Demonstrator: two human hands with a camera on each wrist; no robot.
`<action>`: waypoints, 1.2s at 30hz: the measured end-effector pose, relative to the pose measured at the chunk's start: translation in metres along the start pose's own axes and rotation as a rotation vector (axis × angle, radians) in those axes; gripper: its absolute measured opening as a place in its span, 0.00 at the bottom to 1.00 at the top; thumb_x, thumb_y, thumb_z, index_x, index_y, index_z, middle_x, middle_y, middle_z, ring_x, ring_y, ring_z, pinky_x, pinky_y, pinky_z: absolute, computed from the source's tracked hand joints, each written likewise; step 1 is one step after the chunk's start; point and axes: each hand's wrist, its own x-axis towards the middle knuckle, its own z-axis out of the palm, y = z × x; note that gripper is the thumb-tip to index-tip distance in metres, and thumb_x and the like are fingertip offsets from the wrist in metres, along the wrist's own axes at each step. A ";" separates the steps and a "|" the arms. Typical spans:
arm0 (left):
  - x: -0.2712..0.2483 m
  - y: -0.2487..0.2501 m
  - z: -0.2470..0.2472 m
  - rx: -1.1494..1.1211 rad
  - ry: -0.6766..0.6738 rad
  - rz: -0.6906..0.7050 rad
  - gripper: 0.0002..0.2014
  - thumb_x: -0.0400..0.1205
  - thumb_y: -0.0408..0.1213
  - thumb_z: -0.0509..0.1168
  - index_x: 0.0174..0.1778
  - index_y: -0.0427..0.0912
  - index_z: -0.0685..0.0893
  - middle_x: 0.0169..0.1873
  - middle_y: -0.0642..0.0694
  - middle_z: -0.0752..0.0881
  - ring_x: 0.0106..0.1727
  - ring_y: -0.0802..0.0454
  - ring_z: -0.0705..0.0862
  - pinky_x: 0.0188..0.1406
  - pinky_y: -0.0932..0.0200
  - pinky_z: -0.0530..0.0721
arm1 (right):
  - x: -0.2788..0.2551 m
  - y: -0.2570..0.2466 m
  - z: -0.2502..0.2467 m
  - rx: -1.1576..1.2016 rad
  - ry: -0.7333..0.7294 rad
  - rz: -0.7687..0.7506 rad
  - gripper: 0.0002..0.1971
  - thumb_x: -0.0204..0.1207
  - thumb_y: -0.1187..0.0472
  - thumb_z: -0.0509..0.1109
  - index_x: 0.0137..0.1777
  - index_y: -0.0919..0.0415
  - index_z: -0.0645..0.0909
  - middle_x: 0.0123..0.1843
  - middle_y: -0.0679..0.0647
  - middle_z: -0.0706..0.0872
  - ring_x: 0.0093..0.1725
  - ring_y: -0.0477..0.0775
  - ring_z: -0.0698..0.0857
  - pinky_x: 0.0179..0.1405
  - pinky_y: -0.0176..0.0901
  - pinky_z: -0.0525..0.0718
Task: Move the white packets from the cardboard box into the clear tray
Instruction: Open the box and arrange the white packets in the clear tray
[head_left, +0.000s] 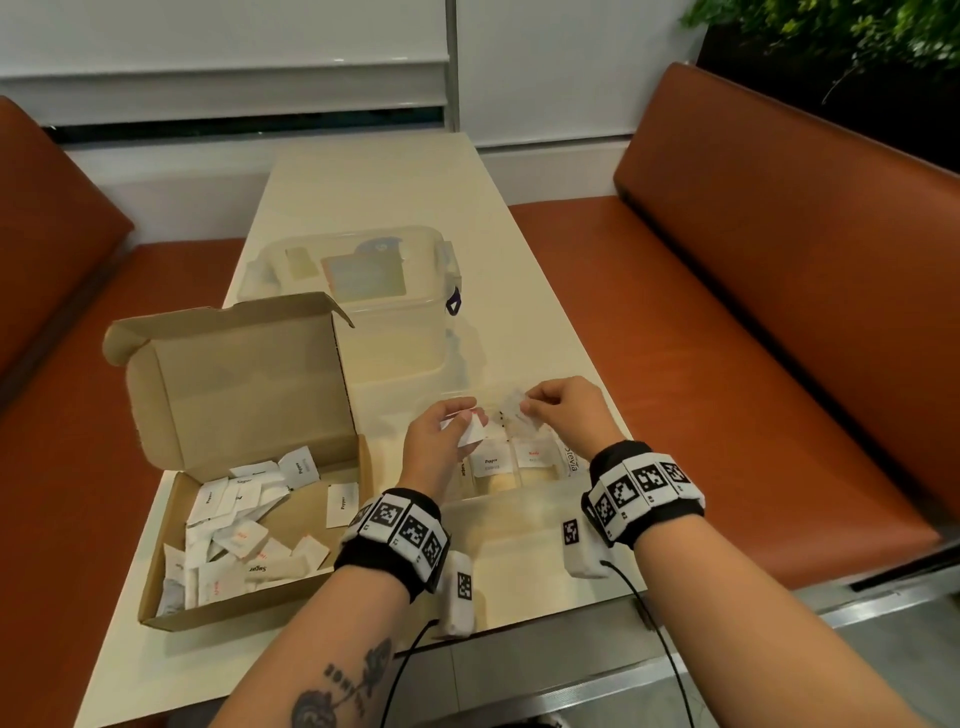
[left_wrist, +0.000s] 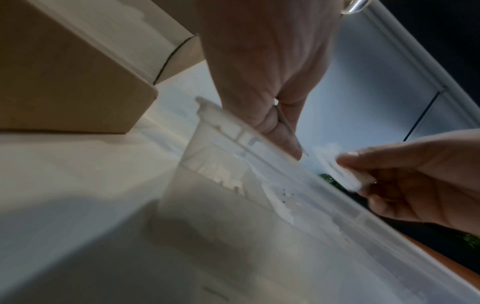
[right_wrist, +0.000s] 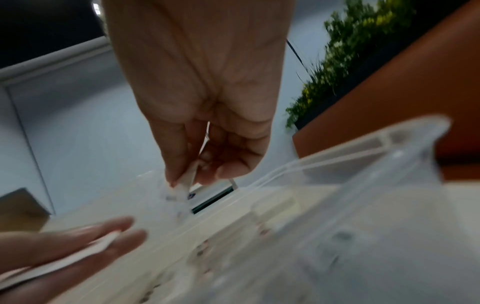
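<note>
An open cardboard box (head_left: 171, 613) at the table's left front holds several white packets (head_left: 244, 525). To its right sits the clear tray (head_left: 519, 488), with labelled compartments and packets standing in it. Both hands hover over the tray. My left hand (head_left: 447, 431) pinches white packets (head_left: 470, 428) between thumb and fingers; the left wrist view shows one edge-on (left_wrist: 288, 125). My right hand (head_left: 558, 410) pinches a single white packet (head_left: 514, 402) above a middle compartment, seen blurred in the right wrist view as the packet (right_wrist: 185, 183).
A lidded clear plastic container (head_left: 358, 280) stands behind the box and tray. The box's raised lid (head_left: 234, 374) stands left of my left hand. Orange bench seats (head_left: 753, 322) flank the cream table (head_left: 374, 182). Cables trail from both wristbands over the near edge.
</note>
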 end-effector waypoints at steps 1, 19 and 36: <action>0.000 0.000 -0.001 -0.002 0.002 -0.001 0.09 0.85 0.29 0.59 0.54 0.41 0.84 0.59 0.35 0.85 0.61 0.44 0.84 0.59 0.45 0.85 | 0.000 0.003 -0.004 -0.078 -0.018 0.001 0.06 0.76 0.62 0.71 0.46 0.63 0.89 0.39 0.51 0.87 0.37 0.45 0.81 0.33 0.27 0.73; -0.003 -0.003 -0.007 0.003 0.013 0.015 0.11 0.86 0.29 0.58 0.50 0.45 0.85 0.58 0.37 0.86 0.63 0.44 0.83 0.52 0.54 0.86 | -0.003 0.026 0.009 -0.435 -0.212 -0.017 0.04 0.72 0.59 0.75 0.45 0.56 0.90 0.44 0.49 0.89 0.39 0.44 0.80 0.32 0.31 0.69; 0.002 -0.006 -0.007 -0.016 -0.006 0.003 0.11 0.85 0.29 0.59 0.49 0.45 0.85 0.54 0.40 0.88 0.63 0.44 0.84 0.57 0.48 0.85 | -0.005 0.029 0.015 -0.515 -0.204 -0.068 0.08 0.70 0.72 0.68 0.41 0.60 0.83 0.39 0.47 0.79 0.40 0.49 0.77 0.39 0.36 0.71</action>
